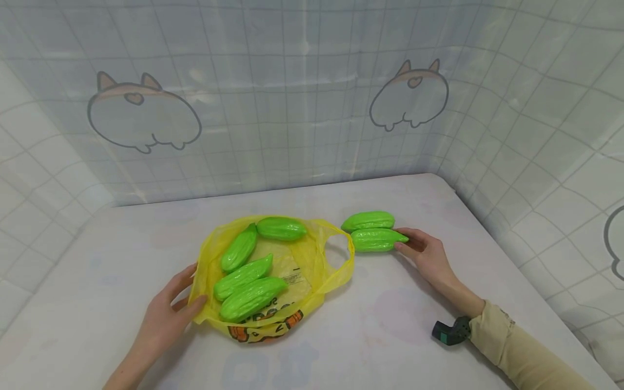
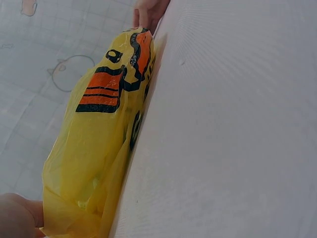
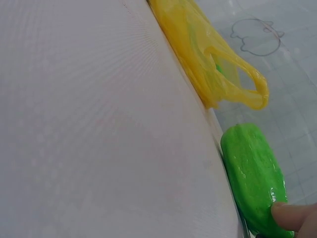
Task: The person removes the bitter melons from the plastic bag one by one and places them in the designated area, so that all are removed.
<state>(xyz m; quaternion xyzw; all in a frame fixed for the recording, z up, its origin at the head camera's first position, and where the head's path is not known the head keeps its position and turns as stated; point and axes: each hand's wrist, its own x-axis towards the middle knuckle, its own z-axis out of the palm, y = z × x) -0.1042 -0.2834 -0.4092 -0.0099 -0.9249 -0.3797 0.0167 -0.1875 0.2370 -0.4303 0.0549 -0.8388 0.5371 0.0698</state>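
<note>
A yellow plastic bag (image 1: pixel 314 295) lies spread on the table with its mouth up, and several shiny green bitter gourds (image 1: pixel 253 298) rest inside it. My left hand (image 1: pixel 168 309) holds the bag's left rim between thumb and fingers. To the right of the bag, two more bitter gourds lie side by side on the table. The tip of the nearer gourd (image 1: pixel 374 240) is between the thumb and fingers of my right hand (image 1: pixel 429 257); the farther gourd (image 1: pixel 369 220) lies just behind it. In the right wrist view, my thumb presses on the green gourd (image 3: pixel 252 173).
The bag's looped handle (image 1: pixel 352 265) reaches right, close to the nearer gourd. A white table (image 1: pixel 390 336) meets a grid-patterned curtain (image 1: pixel 283 135) at the back and right. A dark device (image 1: pixel 450 331) is strapped at my right wrist.
</note>
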